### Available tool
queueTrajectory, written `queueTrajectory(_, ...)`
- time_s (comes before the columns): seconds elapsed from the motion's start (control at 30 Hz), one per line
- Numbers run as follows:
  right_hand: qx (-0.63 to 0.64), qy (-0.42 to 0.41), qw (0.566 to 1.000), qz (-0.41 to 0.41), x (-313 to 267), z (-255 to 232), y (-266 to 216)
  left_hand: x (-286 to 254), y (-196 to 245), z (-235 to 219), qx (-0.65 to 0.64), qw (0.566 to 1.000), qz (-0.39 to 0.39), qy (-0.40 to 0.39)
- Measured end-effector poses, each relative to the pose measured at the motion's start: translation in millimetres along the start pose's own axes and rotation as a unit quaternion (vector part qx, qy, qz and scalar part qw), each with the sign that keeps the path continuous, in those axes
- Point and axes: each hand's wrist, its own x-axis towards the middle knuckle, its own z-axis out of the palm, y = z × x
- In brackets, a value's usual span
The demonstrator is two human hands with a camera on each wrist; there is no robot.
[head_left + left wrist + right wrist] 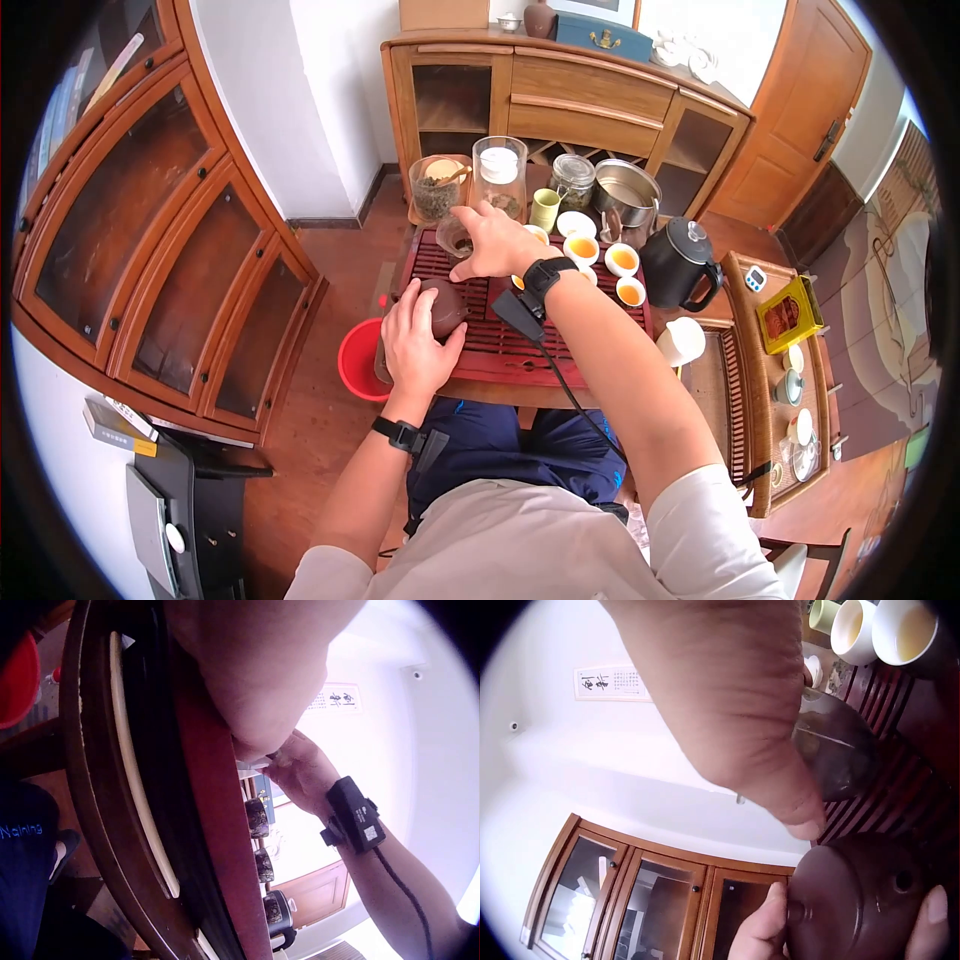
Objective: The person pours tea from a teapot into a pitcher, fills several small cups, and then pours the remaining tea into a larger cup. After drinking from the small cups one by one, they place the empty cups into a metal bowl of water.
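In the head view my left hand holds a round brown clay teapot low over the red slatted tea tray. The right wrist view shows the teapot close up, with fingertips of that hand at its lid knob and its side. My right hand reaches across the tray, thumb and fingers around a small clear glass vessel just beyond the teapot. From the right wrist, the glass vessel is partly covered by that hand. The left wrist view mostly hides both objects.
Several white cups of amber tea stand right of my right hand, near a black kettle. Glass jars and a metal pot line the back. A red bucket sits at left; a white pitcher is at right.
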Motion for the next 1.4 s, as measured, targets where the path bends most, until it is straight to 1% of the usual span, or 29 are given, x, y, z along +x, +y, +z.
queueTrajectory(0.23,0.040,0.024,0.999,-0.004,1,3,10,0,-2,0,0.000,1.000,-0.001,-0.004)
queueTrajectory(0.47,0.028,0.030,0.999,-0.003,-7,0,6,0,-1,0,-0.010,1.000,0.004,-0.001)
queueTrajectory(0.53,0.000,0.078,0.997,-0.017,-18,-3,4,0,-1,0,-0.010,1.000,0.008,0.001)
queueTrajectory(0.57,0.000,0.077,0.997,-0.016,-24,-4,7,0,-1,0,-0.009,1.000,0.009,0.003)
queueTrajectory(0.63,0.054,0.135,0.988,-0.052,-38,-5,17,1,-1,0,-0.010,1.000,0.010,0.005)
queueTrajectory(0.67,0.075,0.152,0.984,-0.056,-53,-11,14,0,-1,0,-0.011,1.000,0.013,0.006)
queueTrajectory(0.7,0.079,0.187,0.976,-0.080,-67,-8,21,0,-1,0,-0.011,1.000,0.010,0.007)
queueTrajectory(0.77,0.079,0.187,0.977,-0.065,-103,-17,16,0,-2,0,-0.018,1.000,0.009,0.001)
queueTrajectory(0.83,0.068,0.196,0.976,-0.071,-145,-30,10,-1,-4,2,-0.018,1.000,0.008,-0.002)
queueTrajectory(0.87,0.059,0.200,0.977,-0.049,-169,-36,5,-1,-5,2,-0.018,1.000,0.007,-0.006)
queueTrajectory(0.9,0.046,0.214,0.974,-0.053,-191,-40,6,-1,-6,1,-0.017,1.000,0.008,-0.007)
queueTrajectory(0.97,0.042,0.263,0.963,-0.030,-236,-41,14,0,-4,0,-0.001,1.000,0.020,-0.008)
queueTrajectory(1.0,0.091,0.301,0.949,0.001,-258,-34,25,0,-3,0,-0.003,1.000,0.024,-0.011)
queueTrajectory(1.03,0.020,0.332,0.943,0.022,-278,-44,22,0,-3,-1,-0.012,1.000,0.022,-0.008)
queueTrajectory(1.07,0.052,0.401,0.912,0.064,-298,-33,36,1,-2,-2,-0.022,1.000,0.020,-0.005)
queueTrajectory(1.1,0.038,0.444,0.889,0.107,-318,-27,45,2,1,-5,-0.031,0.999,0.009,-0.008)
queueTrajectory(1.17,0.045,0.479,0.846,0.228,-351,-15,63,1,0,-4,-0.048,0.999,0.017,0.005)
queueTrajectory(1.23,0.085,0.456,0.828,0.314,-369,-9,70,0,-1,-3,-0.078,0.997,0.003,0.006)
queueTrajectory(1.27,0.098,0.449,0.825,0.329,-375,-3,77,-1,-2,-5,-0.090,0.996,-0.001,0.003)
queueTrajectory(1.3,0.101,0.453,0.820,0.336,-380,0,80,-1,-2,-6,-0.101,0.995,-0.006,0.000)
queueTrajectory(1.37,0.082,0.440,0.832,0.327,-384,6,84,5,5,-16,-0.092,0.996,0.016,-0.004)
queueTrajectory(1.4,0.099,0.452,0.825,0.324,-384,7,82,9,10,-21,-0.114,0.993,0.000,-0.026)
